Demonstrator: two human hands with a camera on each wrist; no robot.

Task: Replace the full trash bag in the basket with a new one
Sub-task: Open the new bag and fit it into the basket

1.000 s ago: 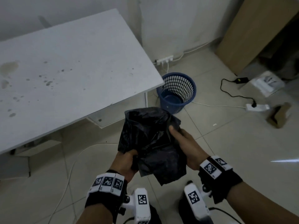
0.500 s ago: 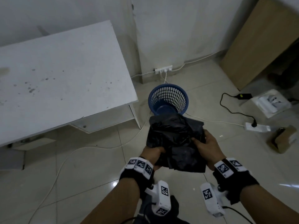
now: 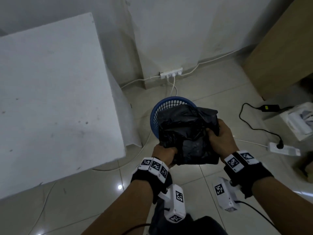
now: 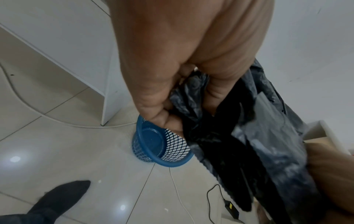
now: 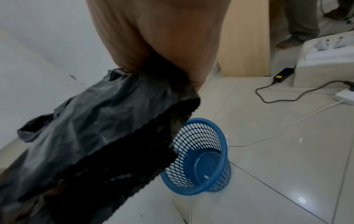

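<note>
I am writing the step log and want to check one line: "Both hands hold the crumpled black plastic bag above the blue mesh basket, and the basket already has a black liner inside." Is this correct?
Not quite. Both the left hand and the right hand do hold the crumpled black plastic bag above the blue mesh basket, but the basket has no liner: the right wrist view shows its bare blue bottom.

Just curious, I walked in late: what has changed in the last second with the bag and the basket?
The person has carried the crumpled black plastic bag from beside the white table to above the blue mesh basket. The left hand and right hand grip it as before; the basket stays unlined.
</note>
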